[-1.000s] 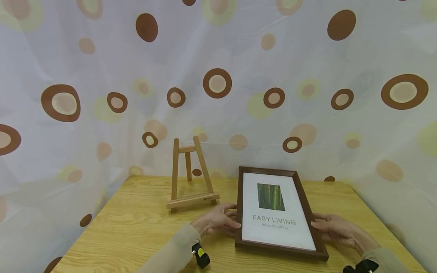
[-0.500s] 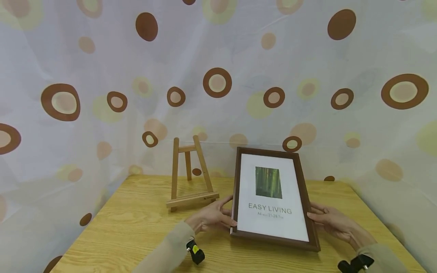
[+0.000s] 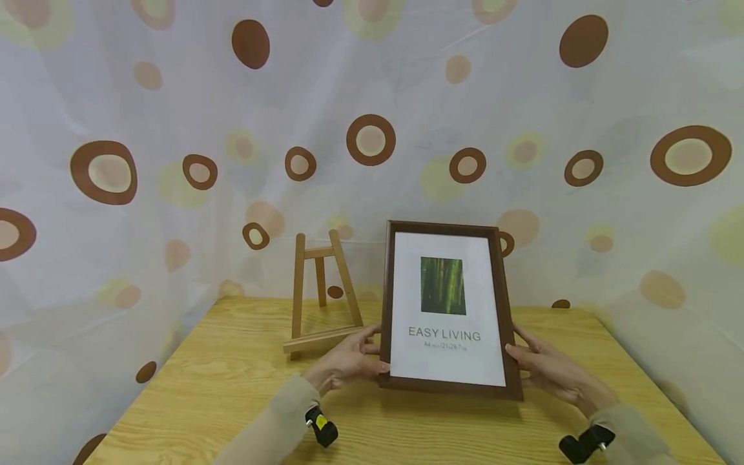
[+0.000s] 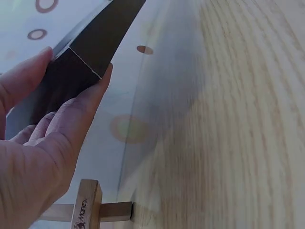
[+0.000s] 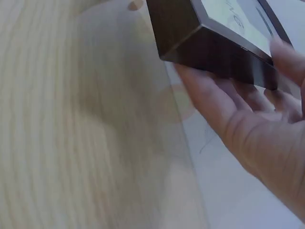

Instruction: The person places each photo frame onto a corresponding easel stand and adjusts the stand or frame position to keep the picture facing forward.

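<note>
A dark brown picture frame (image 3: 447, 355) with a white insert, a green picture and the words EASY LIVING is held between both hands, raised off the table and tilted back. The left hand (image 3: 347, 361) grips its left side near the lower corner, thumb on the front edge and fingers behind. On the opposite side the right hand (image 3: 555, 374) holds it the same way. In the left wrist view the fingers (image 4: 62, 119) lie under the dark frame edge (image 4: 71, 71). The right wrist view shows the fingers (image 5: 209, 95) beneath the frame (image 5: 219, 52).
A small wooden easel (image 3: 322, 339) stands upright left of the picture frame, its ledge close behind the left hand. The wooden table (image 3: 203, 387) ends at a dotted curtain (image 3: 174, 97) at the back and sides.
Both hands have lifted the picture frame off the table, tipped it more upright and shifted it left toward the easel. The easel has stayed in place.
</note>
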Motion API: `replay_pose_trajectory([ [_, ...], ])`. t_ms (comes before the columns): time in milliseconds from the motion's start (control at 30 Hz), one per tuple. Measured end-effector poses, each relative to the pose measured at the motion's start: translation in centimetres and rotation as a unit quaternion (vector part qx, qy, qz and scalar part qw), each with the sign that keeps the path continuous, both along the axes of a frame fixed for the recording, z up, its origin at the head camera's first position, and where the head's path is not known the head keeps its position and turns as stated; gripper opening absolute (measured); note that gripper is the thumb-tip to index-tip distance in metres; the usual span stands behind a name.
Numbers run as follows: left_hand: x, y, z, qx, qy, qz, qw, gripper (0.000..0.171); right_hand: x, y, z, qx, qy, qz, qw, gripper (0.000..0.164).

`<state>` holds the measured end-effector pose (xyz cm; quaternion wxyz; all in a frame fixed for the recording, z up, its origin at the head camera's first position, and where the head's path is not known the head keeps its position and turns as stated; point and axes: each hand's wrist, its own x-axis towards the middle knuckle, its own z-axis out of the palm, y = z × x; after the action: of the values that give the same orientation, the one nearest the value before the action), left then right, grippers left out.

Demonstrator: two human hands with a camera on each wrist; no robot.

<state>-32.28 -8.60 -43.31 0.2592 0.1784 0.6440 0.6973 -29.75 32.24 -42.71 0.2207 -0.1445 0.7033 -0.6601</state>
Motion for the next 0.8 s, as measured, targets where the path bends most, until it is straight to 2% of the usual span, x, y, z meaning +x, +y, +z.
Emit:
replay_pose_trajectory([
  [133,-0.1,-0.6,0.2,-0.008,0.0,0.017,0.9998,0.094,-0.2,-0.5,0.3,-0.03,0.005,0.056,0.998,0.084],
  [200,-0.1,-1.0,0.5,-0.013,0.009,0.019,0.9997,0.094,-0.3,-0.6,0.5,-0.024,0.012,0.064,0.998,0.084],
  [367,-0.4,-1.8,1.1,-0.019,0.033,0.018,0.9991,0.092,-0.4,-1.2,1.0,-0.008,0.02,0.06,0.998,0.081],
  [500,-0.6,-2.2,1.3,-0.018,0.042,0.025,0.9987,0.093,-0.2,-1.7,1.3,-0.008,0.004,0.062,0.998,0.082],
  [600,-0.7,-2.4,1.3,-0.019,0.043,0.028,0.9985,0.094,-0.2,-2.0,1.4,-0.006,-0.003,0.065,0.998,0.083],
  [800,-0.8,-2.8,1.1,-0.018,0.044,0.019,0.9987,0.092,-0.5,-2.4,1.3,0.007,0.019,0.055,0.998,0.083],
])
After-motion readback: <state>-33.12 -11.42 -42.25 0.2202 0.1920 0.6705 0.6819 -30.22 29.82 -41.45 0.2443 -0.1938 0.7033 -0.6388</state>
